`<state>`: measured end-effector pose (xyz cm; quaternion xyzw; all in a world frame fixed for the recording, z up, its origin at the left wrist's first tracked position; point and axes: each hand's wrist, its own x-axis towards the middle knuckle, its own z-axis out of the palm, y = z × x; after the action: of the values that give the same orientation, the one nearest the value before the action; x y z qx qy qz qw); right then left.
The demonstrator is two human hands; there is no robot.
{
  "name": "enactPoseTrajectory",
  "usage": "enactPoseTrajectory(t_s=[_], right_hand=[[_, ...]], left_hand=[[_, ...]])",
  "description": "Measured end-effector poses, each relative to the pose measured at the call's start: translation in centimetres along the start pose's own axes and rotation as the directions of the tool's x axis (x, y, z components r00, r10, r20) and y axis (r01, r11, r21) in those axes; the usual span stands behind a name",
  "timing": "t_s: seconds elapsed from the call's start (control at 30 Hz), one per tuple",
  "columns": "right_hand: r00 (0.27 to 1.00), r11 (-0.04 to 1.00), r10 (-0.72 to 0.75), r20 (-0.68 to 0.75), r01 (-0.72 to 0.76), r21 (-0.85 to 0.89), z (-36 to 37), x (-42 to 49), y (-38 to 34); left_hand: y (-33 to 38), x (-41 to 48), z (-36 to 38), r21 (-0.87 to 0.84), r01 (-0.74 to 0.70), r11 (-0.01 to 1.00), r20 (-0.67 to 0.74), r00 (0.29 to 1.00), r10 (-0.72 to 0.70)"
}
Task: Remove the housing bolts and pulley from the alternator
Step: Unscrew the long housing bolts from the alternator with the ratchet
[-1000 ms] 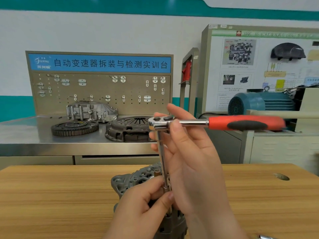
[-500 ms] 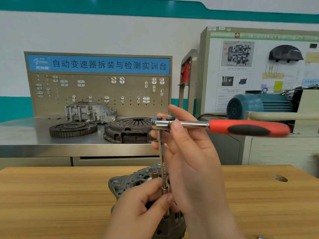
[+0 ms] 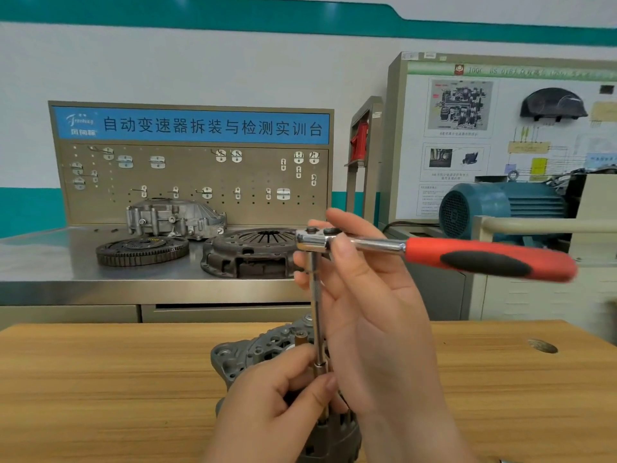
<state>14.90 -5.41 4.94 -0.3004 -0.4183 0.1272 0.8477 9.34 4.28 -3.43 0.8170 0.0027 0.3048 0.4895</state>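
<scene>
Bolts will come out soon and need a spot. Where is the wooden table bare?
Bare table lies left of the alternator, and right of the right hand as far as the hole. The middle is crowded by the left hand, ratchet and alternator.

Wooden table (image 3: 100, 379), alternator (image 3: 240, 355) on it

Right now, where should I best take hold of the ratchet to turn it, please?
The red handle, from the right: it juts level that way, free and long for leverage. The right hand pinches the head; the left hand holds the extension.
</scene>
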Motion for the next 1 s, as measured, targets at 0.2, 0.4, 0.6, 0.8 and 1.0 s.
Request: enactPoseTrajectory(t_s=[0.2, 0.4, 0.6, 0.8, 1.0], right_hand=[[0.999, 0.996, 0.039, -0.016, -0.038, 0.080, -0.11, -0.13, -0.16], [1.000, 0.999, 0.006, 0.004, -0.006, 0.037, -0.08, -0.01, -0.06], [0.999, 0.995, 0.045, 0.014, -0.046, 0.091, -0.15, -0.02, -0.09], [0.999, 0.996, 0.041, -0.004, -0.041, 0.079, -0.45, 0.20, -0.24], [1.000, 1.000, -0.004, 0.002, 0.004, -0.011, -0.43, -0.03, -0.29]], left_hand=[[0.37, -0.22, -0.15, 0.066, -0.069, 0.995, 0.015, 0.998, 0.069], [0.15, -0.17, -0.19, 0.035, -0.044, 0.998, 0.015, 0.999, 0.043], [0.14, -0.16, -0.26, 0.034, -0.042, 0.999, 0.028, 0.999, 0.041], [0.20, -0.16, -0.31, 0.040, -0.035, 0.999, 0.028, 0.999, 0.034], [0.18, -0.06, -0.35, 0.028, -0.017, 0.999, 0.053, 0.998, 0.016]])
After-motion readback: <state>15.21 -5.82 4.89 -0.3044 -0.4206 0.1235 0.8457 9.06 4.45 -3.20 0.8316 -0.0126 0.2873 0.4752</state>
